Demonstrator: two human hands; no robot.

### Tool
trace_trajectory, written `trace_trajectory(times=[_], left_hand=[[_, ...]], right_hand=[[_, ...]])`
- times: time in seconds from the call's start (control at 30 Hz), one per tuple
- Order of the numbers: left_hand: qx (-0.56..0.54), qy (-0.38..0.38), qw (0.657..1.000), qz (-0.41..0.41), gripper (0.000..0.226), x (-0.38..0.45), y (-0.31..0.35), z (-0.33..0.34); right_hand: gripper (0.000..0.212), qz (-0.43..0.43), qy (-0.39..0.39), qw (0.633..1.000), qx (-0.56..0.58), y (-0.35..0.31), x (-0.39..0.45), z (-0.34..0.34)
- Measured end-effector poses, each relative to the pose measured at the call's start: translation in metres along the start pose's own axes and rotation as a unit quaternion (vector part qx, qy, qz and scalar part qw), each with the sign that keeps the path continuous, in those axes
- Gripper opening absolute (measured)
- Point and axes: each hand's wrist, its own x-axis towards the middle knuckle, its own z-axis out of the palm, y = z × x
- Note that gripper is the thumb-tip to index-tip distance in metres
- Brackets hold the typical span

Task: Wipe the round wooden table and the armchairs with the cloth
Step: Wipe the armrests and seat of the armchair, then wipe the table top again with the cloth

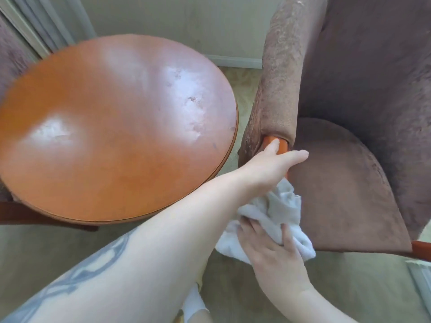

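The round wooden table [112, 136] fills the left half of the view, its orange-brown top glossy with pale worn patches. A brown upholstered armchair [345, 183] stands to its right. My left hand [270, 164] reaches across and grips the orange wooden front post [283, 145] under the chair's left armrest. My right hand [270, 248] is below it, at the seat's front left corner, shut on a crumpled white cloth [275, 210] that is bunched against the post.
Part of a second brown armchair [9, 57] shows at the far left behind the table. Pale green carpet [349, 287] covers the floor. A wall with a baseboard [233, 61] runs behind. A white-socked foot [193, 304] is near the bottom edge.
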Motion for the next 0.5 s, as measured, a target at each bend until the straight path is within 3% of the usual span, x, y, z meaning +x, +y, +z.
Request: trace_trajectory(times=[0.03, 0.1, 0.17, 0.23, 0.3, 0.37, 0.43, 0.5], left_hand=[[0.047, -0.012, 0.999, 0.003, 0.072, 0.001, -0.002, 0.0], [0.183, -0.033, 0.982, 0.022, 0.068, -0.001, -0.013, -0.005], [0.358, -0.012, 0.929, 0.089, 0.059, -0.002, -0.028, -0.024], [0.452, 0.033, 0.875, 0.169, 0.054, 0.0, -0.048, -0.06], [0.529, 0.054, 0.833, 0.153, 0.056, 0.005, -0.069, -0.113], [0.617, 0.051, 0.782, 0.076, 0.058, 0.004, -0.095, -0.17], [0.64, 0.077, 0.764, 0.032, 0.058, -0.009, -0.12, -0.216], [0.619, 0.133, 0.774, 0.017, 0.057, -0.028, -0.139, -0.248]], right_hand=[[0.033, -0.082, -0.04, 0.996, -0.023, 0.011, 0.001, 0.0], [0.02, -0.148, -0.097, 0.984, -0.008, 0.032, 0.024, -0.01], [0.023, -0.192, -0.095, 0.976, 0.027, 0.057, 0.056, -0.017], [0.032, -0.24, -0.054, 0.969, 0.024, 0.085, 0.091, -0.024], [0.025, -0.294, -0.03, 0.955, 0.028, 0.116, 0.128, -0.032], [0.021, -0.335, 0.008, 0.942, 0.015, 0.137, 0.162, -0.039], [0.028, -0.288, 0.072, 0.955, 0.023, 0.14, 0.193, -0.04], [0.04, -0.108, 0.102, 0.986, 0.078, 0.117, 0.229, -0.036]])
